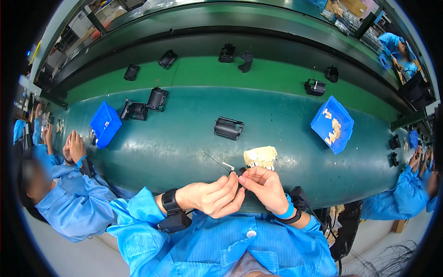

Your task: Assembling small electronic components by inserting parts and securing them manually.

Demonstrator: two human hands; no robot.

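Observation:
My left hand [216, 195] is closed in a pinch, its fingertips meeting those of my right hand low in the middle of the view. A thin dark wire [214, 159] sticks out from the left fingertips toward the upper left. Beside it shows a small white strip [228, 165]; what holds the strip is too small to tell. My right hand [267, 188] pinches a small black part [242, 171], mostly covered by the fingers. Just beyond the right hand lies a cream-coloured paper sheet [260, 157] with small white pieces at its lower edge.
A black plastic housing [229, 128] lies ahead on the green work surface [184, 134]. Blue bins stand left [105, 124] and right [332, 124], the right one holding cream pieces. More housings [157, 99] lie farther back. Co-workers in blue sit either side.

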